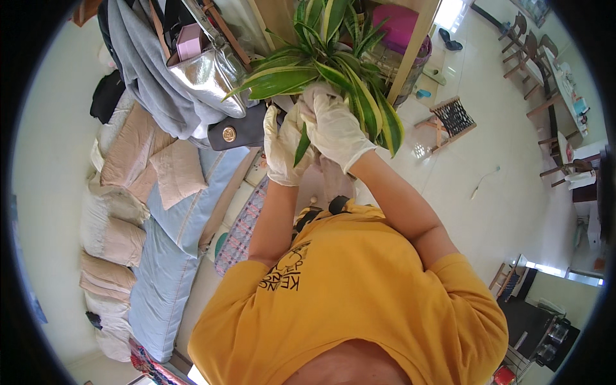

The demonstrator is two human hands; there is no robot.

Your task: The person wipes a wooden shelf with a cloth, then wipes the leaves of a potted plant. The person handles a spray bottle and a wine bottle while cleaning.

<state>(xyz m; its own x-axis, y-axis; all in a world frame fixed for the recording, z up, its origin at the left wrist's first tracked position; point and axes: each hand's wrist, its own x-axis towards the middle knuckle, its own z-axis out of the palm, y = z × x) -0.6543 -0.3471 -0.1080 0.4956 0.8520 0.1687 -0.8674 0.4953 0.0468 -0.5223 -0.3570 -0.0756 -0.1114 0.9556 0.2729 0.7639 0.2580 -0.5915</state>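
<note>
A potted snake plant [356, 96] with yellow-edged green leaves stands before me. Thin whitish gloves cover both hands. My right hand [334, 125] is closed on a greyish-pink cloth [321, 90] among the lower leaves. Beside it, my left hand [287, 149] is turned palm up with its thumb apart, and its fingers are partly hidden. One leaf tip [302, 147] pokes out between the hands, over the left palm. Greyish-pink fabric [335, 177] hangs below the hands; whether it belongs to the same cloth is unclear.
A wooden frame [409, 53] surrounds the plant, with a pink basin [397, 29] behind it. Left of it are a silver bag [211, 77], a dark handbag [243, 132] and a sofa [166, 284] with cushions. A folding stool [447, 122] stands on the tiled floor at right.
</note>
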